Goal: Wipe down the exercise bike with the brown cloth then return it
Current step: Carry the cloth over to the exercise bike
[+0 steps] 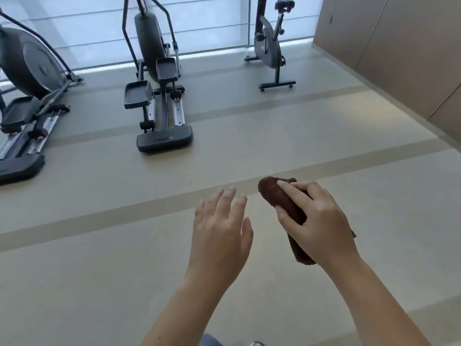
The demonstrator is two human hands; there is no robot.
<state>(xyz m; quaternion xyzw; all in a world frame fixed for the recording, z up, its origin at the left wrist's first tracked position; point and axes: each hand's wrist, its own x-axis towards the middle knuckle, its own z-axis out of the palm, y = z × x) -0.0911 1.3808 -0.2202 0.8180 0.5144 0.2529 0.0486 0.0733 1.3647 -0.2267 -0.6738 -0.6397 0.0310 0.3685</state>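
Gym room, beige floor (249,151) crossed by darker tan bands running diagonally. Frosted window wall (212,26) along the far side, bright strip of light at its base. Tan panelled wall (399,46) on the right. Exercise bike (270,43) stands at far right near the window, well apart from the hands. Two elliptical trainers: one at centre (157,78), one cut off at the left edge (27,91).

Right hand (316,218) grips the rolled brown cloth (274,193), fingers curled over it, thumb below; the roll sticks out past both sides of the hand. Left hand (222,228) just beside it, palm down, fingers loosely spread, holding nothing. Both held over bare floor.
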